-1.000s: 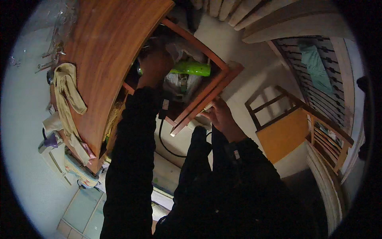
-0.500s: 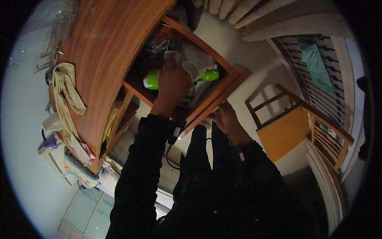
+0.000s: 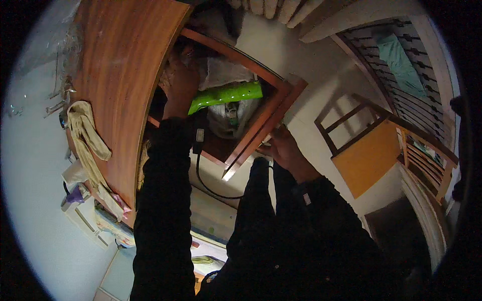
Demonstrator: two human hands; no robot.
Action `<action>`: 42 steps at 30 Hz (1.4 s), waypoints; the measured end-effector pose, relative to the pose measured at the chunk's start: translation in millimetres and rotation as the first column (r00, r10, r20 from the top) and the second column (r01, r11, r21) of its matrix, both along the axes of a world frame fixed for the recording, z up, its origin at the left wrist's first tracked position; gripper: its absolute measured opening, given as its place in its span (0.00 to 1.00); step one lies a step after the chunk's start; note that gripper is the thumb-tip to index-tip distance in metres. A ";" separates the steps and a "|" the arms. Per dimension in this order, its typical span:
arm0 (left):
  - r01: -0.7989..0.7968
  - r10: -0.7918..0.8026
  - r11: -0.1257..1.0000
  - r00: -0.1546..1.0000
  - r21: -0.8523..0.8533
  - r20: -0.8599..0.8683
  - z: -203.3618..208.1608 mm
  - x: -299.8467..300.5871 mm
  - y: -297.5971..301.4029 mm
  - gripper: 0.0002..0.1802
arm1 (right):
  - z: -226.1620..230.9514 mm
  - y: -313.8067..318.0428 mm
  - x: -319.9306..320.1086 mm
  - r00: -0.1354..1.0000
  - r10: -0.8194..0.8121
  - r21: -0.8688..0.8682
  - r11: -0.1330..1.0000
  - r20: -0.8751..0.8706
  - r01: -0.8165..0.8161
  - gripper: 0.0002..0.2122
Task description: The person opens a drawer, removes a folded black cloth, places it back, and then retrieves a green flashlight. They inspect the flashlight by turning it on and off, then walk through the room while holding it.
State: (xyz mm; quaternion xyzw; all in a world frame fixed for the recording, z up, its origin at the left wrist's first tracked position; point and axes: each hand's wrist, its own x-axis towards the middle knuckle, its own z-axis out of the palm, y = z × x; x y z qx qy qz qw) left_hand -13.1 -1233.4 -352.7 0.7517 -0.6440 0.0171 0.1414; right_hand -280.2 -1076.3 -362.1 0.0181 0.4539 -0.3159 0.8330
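Note:
A wooden drawer (image 3: pixel 258 139) stands pulled out from a desk with a wood-grain top (image 3: pixel 118 65). Deep inside its far left part reaches my left hand (image 3: pixel 179 85); the fingers are lost in shadow, so what they touch is hidden. Beside that hand a glossy bright green tube-shaped thing (image 3: pixel 228 94) lies across the drawer. Crumpled clear plastic (image 3: pixel 221 71) sits behind it, and a clear bag (image 3: pixel 218 120) with something small and dark inside lies in front. At the drawer's front, my right hand (image 3: pixel 290 154) has its fingers curled at what looks like a pale handle.
On the desk's left edge lies a beige cloth strip (image 3: pixel 85 128). A wooden chair (image 3: pixel 371 153) stands on the floor to the right, near a barred grille with a green cloth (image 3: pixel 400 62). A black cable (image 3: pixel 208 190) loops below my left sleeve.
My left hand has moved left and deeper into the drawer, uncovering the middle of the green tube. The metal bits seen before are now out of sight. My right hand stays at the drawer front.

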 end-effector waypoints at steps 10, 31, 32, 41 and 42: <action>-0.026 0.033 0.882 0.999 0.471 -0.007 -46.9 38.1 11.7 0.30 | 3.7 9.9 -13.4 1.000 -0.013 -0.036 0.999 0.020 0.014 0.17; -0.065 0.153 0.890 0.975 0.452 -0.162 10.6 -21.7 41.5 0.27 | -7.0 22.6 -26.3 0.999 -0.021 -0.019 1.000 0.036 0.022 0.16; -0.052 0.159 0.888 0.967 0.456 -0.201 9.2 -18.5 40.7 0.27 | -8.5 23.5 -27.0 0.999 -0.016 -0.021 1.000 0.040 0.017 0.16; 0.047 -0.129 0.929 0.971 0.368 0.202 -37.4 42.8 16.7 0.32 | -13.0 24.6 -27.4 0.997 -0.023 -0.012 1.000 0.069 0.023 0.23; -0.027 -0.023 0.926 0.992 0.376 0.128 -39.9 43.8 11.2 0.32 | -11.6 24.4 -27.9 0.995 -0.043 -0.032 0.998 0.091 0.046 0.22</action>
